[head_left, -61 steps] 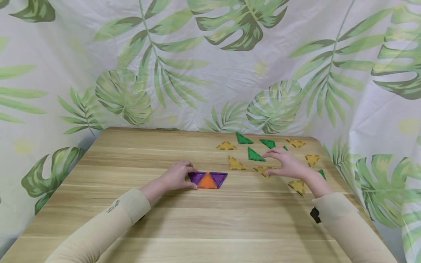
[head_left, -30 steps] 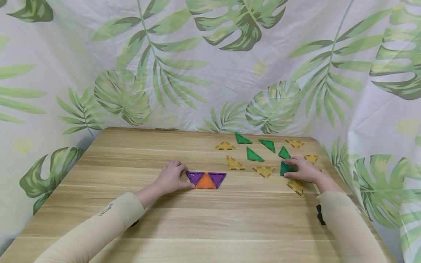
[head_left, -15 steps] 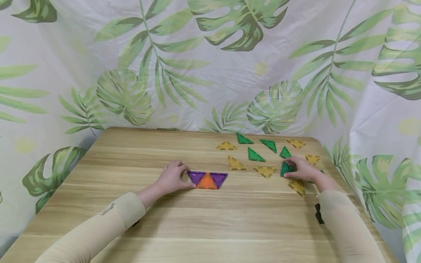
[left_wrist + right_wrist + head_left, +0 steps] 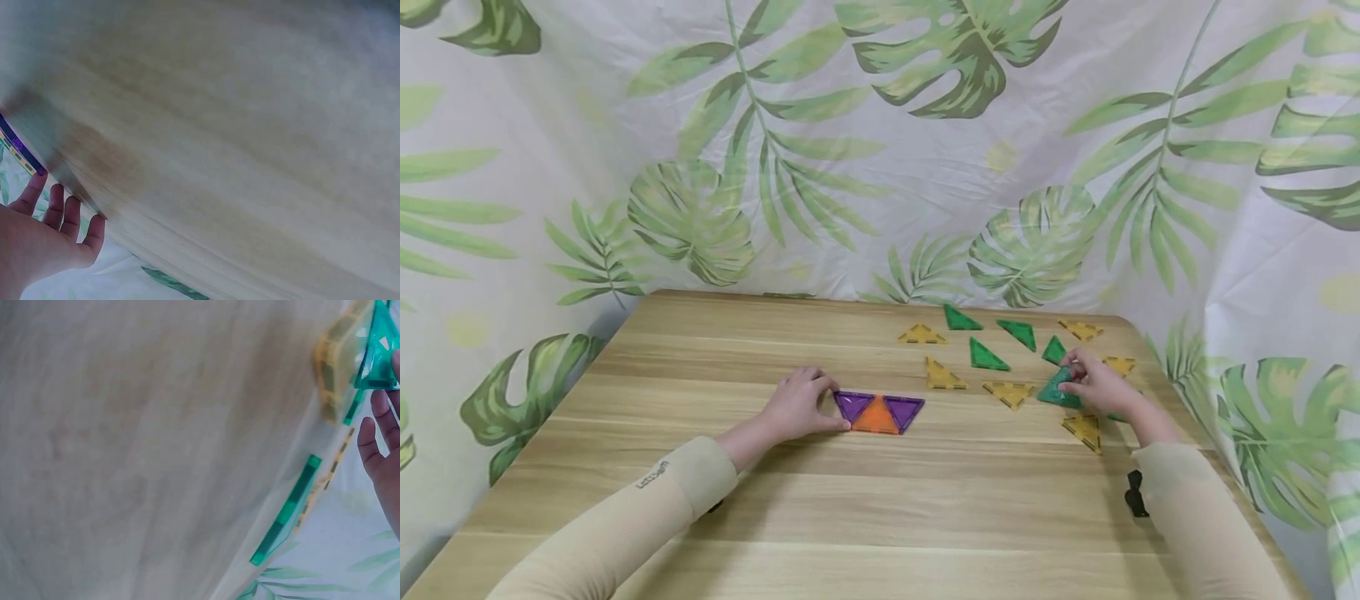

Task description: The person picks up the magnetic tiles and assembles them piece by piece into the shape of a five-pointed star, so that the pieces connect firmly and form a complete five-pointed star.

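- We see a teal triangular tile [image 4: 1058, 390] at the right of the head view, glossy and see-through, one face showing as a broad triangle; in the right wrist view it gleams in the upper right corner.
- The right hand [image 4: 1099, 385] pinches that tile between thumb and fingertips and holds it tilted; whether its lower edge touches the table [image 4: 880, 517] we cannot tell.
- Near the centre lies a flat strip: a left purple tile [image 4: 853, 406], an orange tile [image 4: 877, 418] and a right purple tile [image 4: 904, 410], edges touching.
- The left hand [image 4: 796, 407] pinches the strip's left end, thumb at the lower corner, forefinger at the upper.
- Right of centre we find scattered green tiles [image 4: 986, 358] and yellow tiles [image 4: 942, 377], all triangles, the yellow ones with dark slots along their rims.
- On the left sleeve [image 4: 651, 500], lower left, we make out small dark lettering that seems to begin "Lets"; the rest is too small to read.
- Against half a second ago, the right hand has risen a little and the teal tile has turned, showing more of its face; the strip keeps its arrangement.
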The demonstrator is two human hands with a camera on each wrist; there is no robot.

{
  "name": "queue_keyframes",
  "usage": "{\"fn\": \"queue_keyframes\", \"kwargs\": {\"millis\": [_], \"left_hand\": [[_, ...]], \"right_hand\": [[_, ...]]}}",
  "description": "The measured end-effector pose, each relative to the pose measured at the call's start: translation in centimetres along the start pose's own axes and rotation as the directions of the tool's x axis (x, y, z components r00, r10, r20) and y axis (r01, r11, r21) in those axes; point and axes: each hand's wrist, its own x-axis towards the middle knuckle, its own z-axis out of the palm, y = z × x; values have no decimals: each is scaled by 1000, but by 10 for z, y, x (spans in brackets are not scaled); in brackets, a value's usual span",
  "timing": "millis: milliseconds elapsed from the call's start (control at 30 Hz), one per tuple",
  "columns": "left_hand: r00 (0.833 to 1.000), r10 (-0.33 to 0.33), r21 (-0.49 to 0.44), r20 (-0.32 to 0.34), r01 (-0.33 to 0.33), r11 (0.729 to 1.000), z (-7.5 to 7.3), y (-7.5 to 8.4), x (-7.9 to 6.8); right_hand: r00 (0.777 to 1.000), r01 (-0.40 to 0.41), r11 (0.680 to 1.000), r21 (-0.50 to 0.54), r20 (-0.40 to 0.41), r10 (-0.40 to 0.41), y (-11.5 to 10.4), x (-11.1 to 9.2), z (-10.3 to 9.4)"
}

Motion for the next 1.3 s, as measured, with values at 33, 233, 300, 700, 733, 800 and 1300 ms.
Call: {"fn": "queue_keyframes", "kwargs": {"millis": [33, 233, 300, 700, 733, 800, 1300], "left_hand": [[1000, 0, -2, -2, 0, 1000, 0, 0, 0], [1000, 2, -17, -7, -3, 1000, -1, 1, -2], [1000, -1, -24, -5, 1, 1000, -1, 2, -3], [999, -28, -65, -28, 26, 998, 2, 2, -4], [999, -26, -69, -35, 24, 997, 2, 2, -5], [999, -28, -75, -40, 25, 997, 3, 2, -6], [988, -130, -220, -82, 110, 969, 18, 15, -16]], "right_hand": [[1000, 14, 1000, 3, -5, -14, -2, 0, -1], [998, 67, 997, 35, -23, -66, -18, 6, -5], [997, 76, 996, 44, -29, -75, -25, 9, -5], [998, 55, 983, 173, -3, -55, -92, 39, -2], [999, 52, 980, 193, -1, -52, -98, 43, 0], [998, 53, 971, 234, 0, -55, -109, 51, 3], [1000, -2, 864, 503, 28, -14, -163, 93, 53]]}}
